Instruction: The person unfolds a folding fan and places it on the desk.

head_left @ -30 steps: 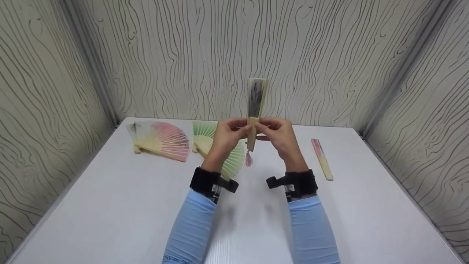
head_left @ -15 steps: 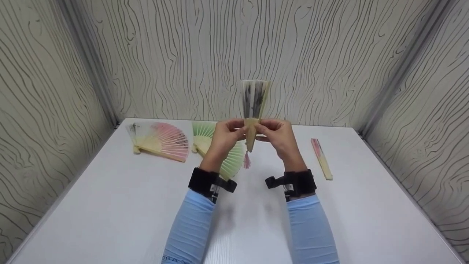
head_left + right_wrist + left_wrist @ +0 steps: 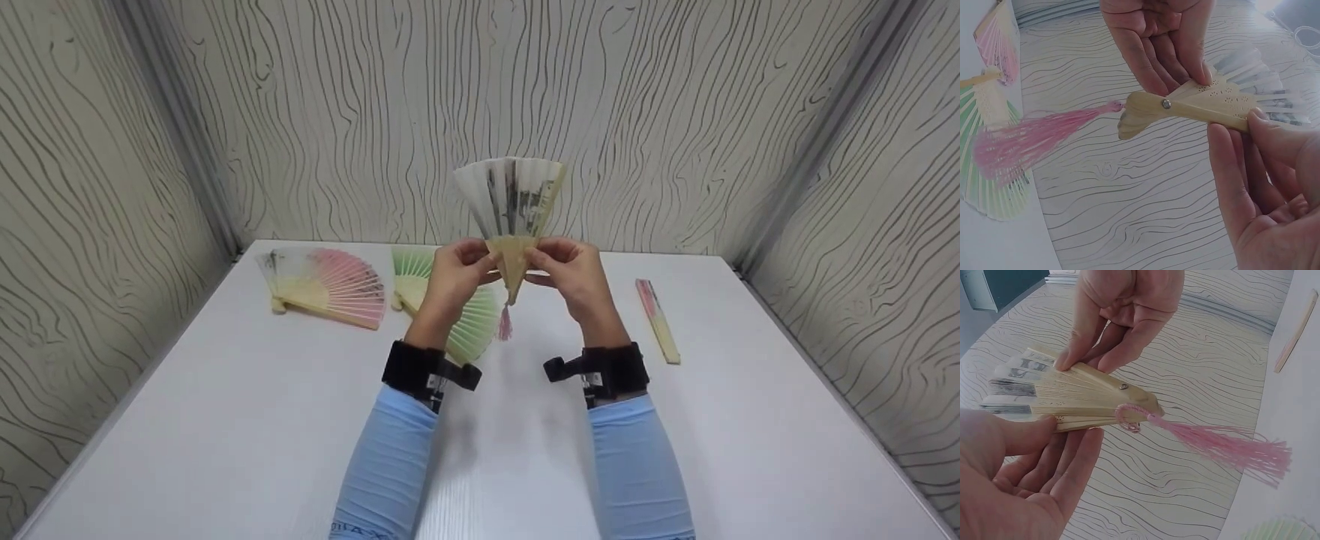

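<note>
Above the table, both hands hold a partly spread folding fan (image 3: 513,199) with white leaf, dark printed marks and pale wooden ribs. The left hand (image 3: 455,279) pinches its left edge between thumb and fingers. On the other edge, the right hand (image 3: 571,276) pinches the outer guard stick the same way. A pink tassel (image 3: 1224,444) hangs from the pivot end; a small metal rivet (image 3: 1166,104) shows there in the right wrist view. Behind the left hand lies a spread green folding fan (image 3: 474,322), partly hidden by that hand and wrist.
A spread pink and white folding fan (image 3: 330,289) lies at the table's back left. To the right rests a folded pink fan (image 3: 658,321). The white table (image 3: 247,420) meets patterned walls (image 3: 360,112) at the back and sides.
The held fan has gone from nearly folded to partly spread, its left edge swinging out leftward. The left hand has shifted slightly left; the right hand stays almost in place.
</note>
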